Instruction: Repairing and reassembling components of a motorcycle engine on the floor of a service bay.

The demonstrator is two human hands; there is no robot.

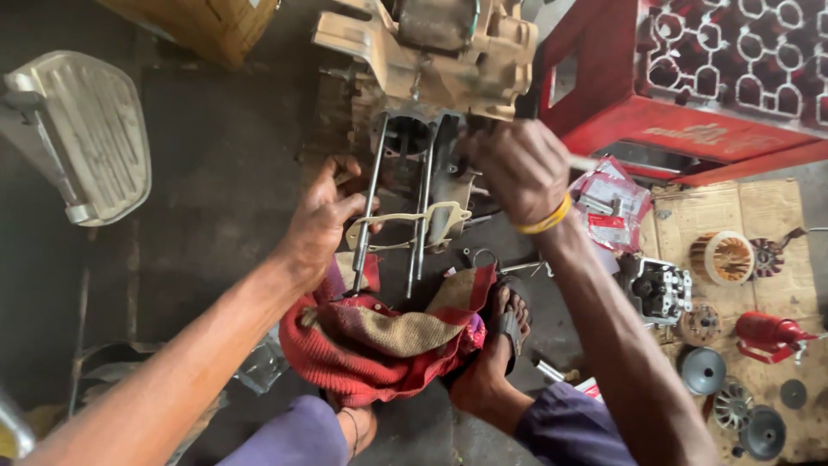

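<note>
A dirty tan engine crankcase [448, 52] stands on the floor with long steel studs [369, 207] pointing toward me. A pale gasket [405, 217] hangs partway along the studs. My left hand [323, 216] rests against the left stud beside the gasket. My right hand [517, 168], with a yellow band at the wrist, is closed around a thin tool or rod at the case's right side; what it grips is partly hidden. A red striped cloth [379, 345] lies under the studs, by my sandalled foot [496, 345].
A red plastic crate [690, 78] stands at top right. Cardboard [776, 207] holds several engine parts: a cylinder head [660, 289], a stator [726, 257], a red oil can [763, 332], round discs. Red parts packets [612, 203] lie nearby. A grey footboard [82, 129] sits left.
</note>
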